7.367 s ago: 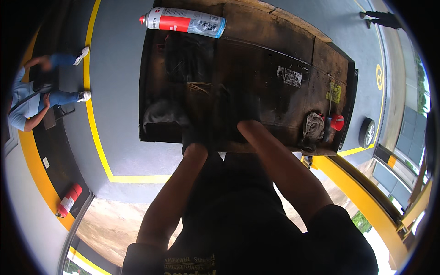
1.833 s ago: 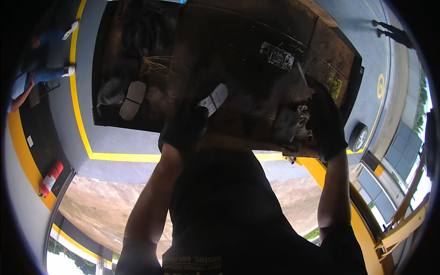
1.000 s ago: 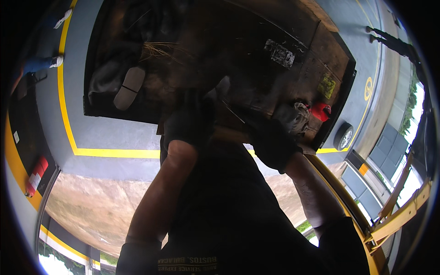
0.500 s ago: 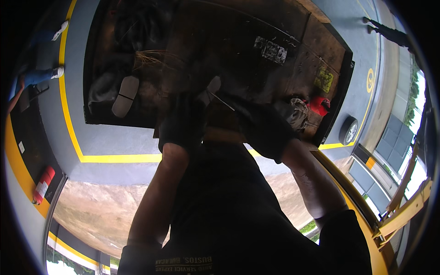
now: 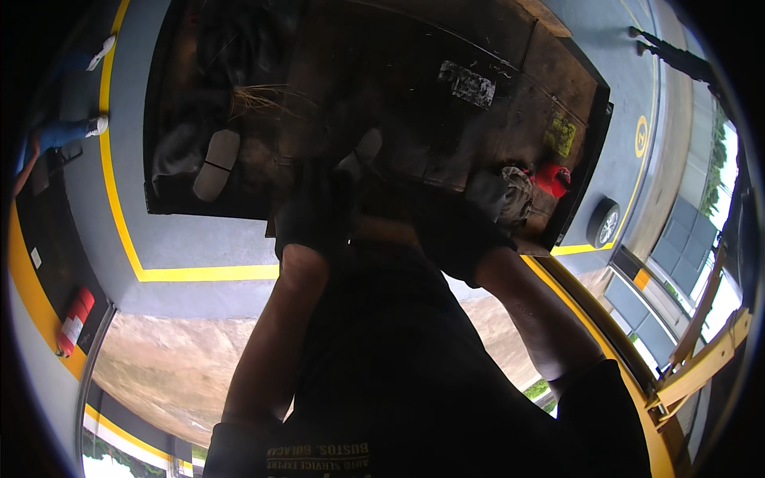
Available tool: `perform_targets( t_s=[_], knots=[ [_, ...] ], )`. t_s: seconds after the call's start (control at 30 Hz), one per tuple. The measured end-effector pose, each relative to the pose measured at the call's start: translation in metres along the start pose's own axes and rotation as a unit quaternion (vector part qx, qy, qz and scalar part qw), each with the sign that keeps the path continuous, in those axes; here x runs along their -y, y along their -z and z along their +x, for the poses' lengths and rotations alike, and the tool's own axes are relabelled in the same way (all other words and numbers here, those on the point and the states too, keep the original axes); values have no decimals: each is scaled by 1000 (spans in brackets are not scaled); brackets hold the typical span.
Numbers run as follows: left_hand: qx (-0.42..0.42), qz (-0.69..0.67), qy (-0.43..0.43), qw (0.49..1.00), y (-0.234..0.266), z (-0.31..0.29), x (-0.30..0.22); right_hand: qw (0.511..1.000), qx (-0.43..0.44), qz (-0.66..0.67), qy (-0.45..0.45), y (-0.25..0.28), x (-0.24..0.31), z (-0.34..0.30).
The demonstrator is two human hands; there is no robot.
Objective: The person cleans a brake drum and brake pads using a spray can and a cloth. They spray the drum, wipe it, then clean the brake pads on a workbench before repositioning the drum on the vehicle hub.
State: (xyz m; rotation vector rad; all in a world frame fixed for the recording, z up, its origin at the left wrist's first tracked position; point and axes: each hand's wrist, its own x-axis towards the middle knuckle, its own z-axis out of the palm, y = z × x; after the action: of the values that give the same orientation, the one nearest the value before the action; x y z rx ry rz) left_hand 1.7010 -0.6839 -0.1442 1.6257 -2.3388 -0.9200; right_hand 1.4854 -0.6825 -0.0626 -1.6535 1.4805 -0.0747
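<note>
My left hand [image 5: 313, 211], in a black glove, is closed on a grey brake pad [image 5: 366, 148] whose rounded end shows past the fingers; the rest is hidden. My right hand [image 5: 462, 237], also gloved in black, is over the near edge of the dark worktable [image 5: 382, 64], right of the left hand. Its fingers blend into the dark surface, so I cannot make out what they hold. Left of my hands, another grey brake pad [image 5: 216, 166] with a slot across its middle lies on the table.
Dark cloth or plastic [image 5: 179, 150] and straw-like bristles [image 5: 256, 99] are at the table's left. A red object [image 5: 551, 181] and crumpled cloth [image 5: 516, 196] lie near its right edge. A wheel [image 5: 604, 223] stands on the floor beyond. Other people are at the far left and upper right.
My right hand has shifted slightly left and nearer to me. The thin metal rod that showed at its fingertips is no longer visible. The left hand and its brake pad stay nearly still.
</note>
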Motion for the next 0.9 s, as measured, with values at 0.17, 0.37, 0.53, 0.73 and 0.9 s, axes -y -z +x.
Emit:
perform_targets(
  t_s=[0.17,0.37,0.53,0.73,0.9],
  knots=[
    [14,129,-18,991,-3,6,1,997,-5,-67,26,10,3,0],
    [-30,46,-21,998,-6,6,6,998,-1,36,42,21,7,17],
    [12,48,-19,999,0,2,4,997,44,-3,-65,12,13,24],
    [0,80,-12,997,2,5,-1,999,-6,-19,-44,2,13,13],
    [11,6,18,1000,5,6,-4,997,9,-69,-29,-13,-3,2]
  ],
)
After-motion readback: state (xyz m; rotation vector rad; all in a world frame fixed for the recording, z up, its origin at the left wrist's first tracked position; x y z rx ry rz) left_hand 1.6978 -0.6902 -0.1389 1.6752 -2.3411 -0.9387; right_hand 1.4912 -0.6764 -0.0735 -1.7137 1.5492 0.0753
